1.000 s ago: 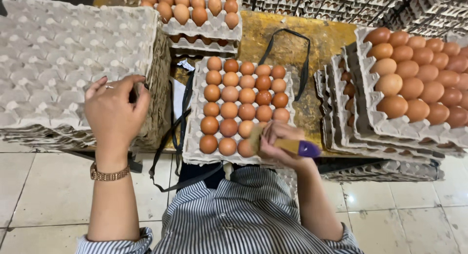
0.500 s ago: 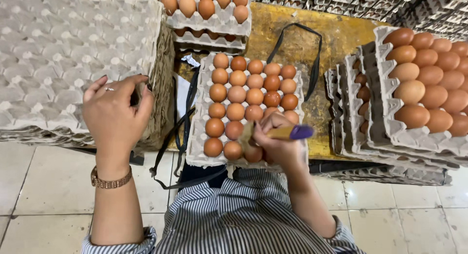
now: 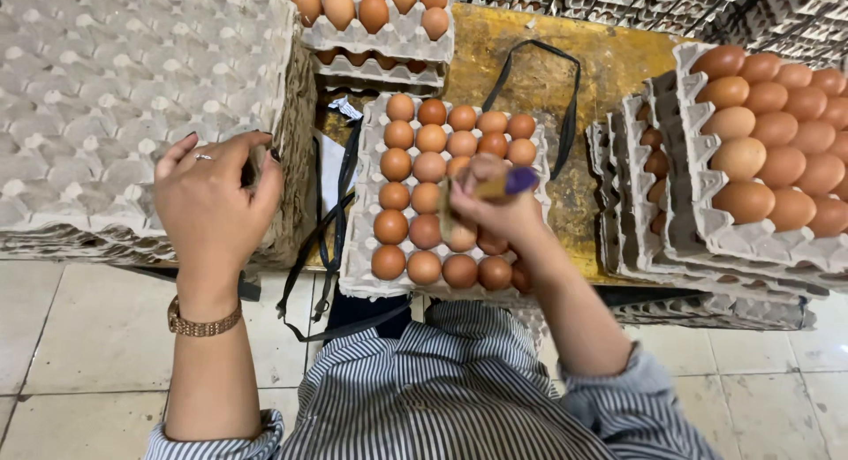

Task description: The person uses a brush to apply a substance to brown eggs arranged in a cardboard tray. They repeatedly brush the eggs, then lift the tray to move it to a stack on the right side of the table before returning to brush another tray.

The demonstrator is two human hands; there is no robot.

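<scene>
Brown eggs (image 3: 430,166) fill the tray (image 3: 362,248) under the right hand (image 3: 491,208), closed around a purple-tipped stick (image 3: 505,184). Left hand (image 3: 215,208) pinches the empty-tray stack (image 3: 115,89). Black strap (image 3: 331,239) lies between; fuller trays (image 3: 760,239) sit right.

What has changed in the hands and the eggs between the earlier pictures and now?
The right hand, holding the purple-tipped tool, moved forward from the near edge of the middle egg tray to above its centre rows. Nothing was picked up or let go. The left hand stays gripping the edge of the empty tray stack, and the eggs lie as before.
</scene>
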